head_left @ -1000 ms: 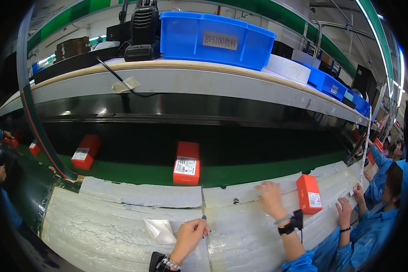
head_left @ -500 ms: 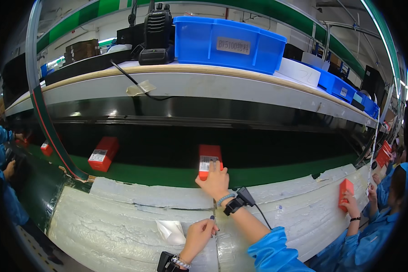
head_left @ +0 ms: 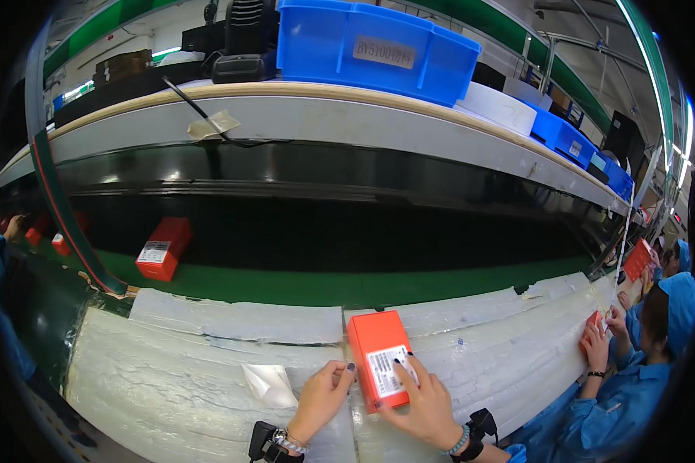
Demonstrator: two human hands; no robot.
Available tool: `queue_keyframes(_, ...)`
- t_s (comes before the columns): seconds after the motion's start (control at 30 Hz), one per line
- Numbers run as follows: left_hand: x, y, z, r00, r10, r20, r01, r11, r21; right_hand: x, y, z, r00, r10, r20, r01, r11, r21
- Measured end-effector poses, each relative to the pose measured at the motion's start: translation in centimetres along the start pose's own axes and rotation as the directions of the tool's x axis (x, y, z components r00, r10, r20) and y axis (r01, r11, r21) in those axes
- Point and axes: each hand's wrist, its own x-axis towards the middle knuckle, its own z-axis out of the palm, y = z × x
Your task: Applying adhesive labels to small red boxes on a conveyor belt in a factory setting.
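An orange box (head_left: 379, 357) with a white label lies flat on the white-covered bench in front of me. My right hand (head_left: 425, 401) rests on the box's near right part, fingers spread over the label. Just left of the box, my left hand (head_left: 323, 397) touches its left edge with curled fingers. A small clear plastic sheet (head_left: 269, 384) lies on the bench to the left of that hand. Both wrists wear black straps.
A green conveyor belt (head_left: 301, 285) runs behind the bench, carrying another orange box (head_left: 163, 248) at left. A shelf above holds blue bins (head_left: 374, 48) and black devices. At right, a person in blue (head_left: 633, 386) handles a small orange box.
My right hand has brought the orange box from the green belt down onto the white bench in front of me. The box at left has moved further along the belt.
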Motion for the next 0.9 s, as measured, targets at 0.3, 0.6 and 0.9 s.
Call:
queue_keyframes(0.3,0.0,0.2,0.3,0.998,0.016,0.056,-0.016,1.0,0.003,2.1,3.6,1.8,0.989,0.141,-0.036,-0.121,0.934,0.337)
queue_keyframes(0.6,-0.2,0.9,0.6,0.996,0.089,-0.006,-0.089,0.996,-0.013,4.3,4.9,0.8,0.944,0.323,-0.062,-0.217,0.754,0.62)
queue_keyframes(0.9,-0.9,2.2,0.0,0.909,0.403,0.106,-0.394,0.914,-0.097,5.9,1.9,-3.3,0.884,-0.192,0.427,-0.218,0.638,0.738)
